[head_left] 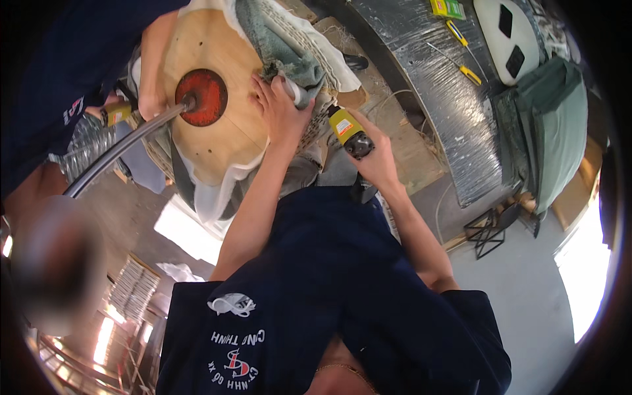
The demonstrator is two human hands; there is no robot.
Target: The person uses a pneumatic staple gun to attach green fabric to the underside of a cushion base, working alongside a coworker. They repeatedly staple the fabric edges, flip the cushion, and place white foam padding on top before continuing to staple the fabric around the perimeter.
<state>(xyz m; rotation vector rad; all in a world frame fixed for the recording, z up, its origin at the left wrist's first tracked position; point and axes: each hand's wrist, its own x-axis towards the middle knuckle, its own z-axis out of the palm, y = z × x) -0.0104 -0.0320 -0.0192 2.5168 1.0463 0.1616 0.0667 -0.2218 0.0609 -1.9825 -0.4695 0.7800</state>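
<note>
A round plywood panel (210, 151) with a reddish disc (209, 99) and a metal rod at its middle lies in front of me. Grey-green fabric (273, 46) and white padding (232, 176) are gathered about its edge. My left hand (283, 112) is at the panel's right edge, its fingertips on the wood and its palm closed around a bunched fold of the fabric. In my right hand (375, 148) I grip a yellow and black staple gun (345, 127), its nose close to the fabric edge.
At left, a co-worker's hand (155, 92) rests by the panel, near another yellow tool (118, 113). On the right, a plastic-wrapped table (454, 138) bears yellow-handled screwdrivers (470, 74), a white padded piece (503, 33) and green fabric (559, 125). A blurred dark object (56, 257) hangs at lower left.
</note>
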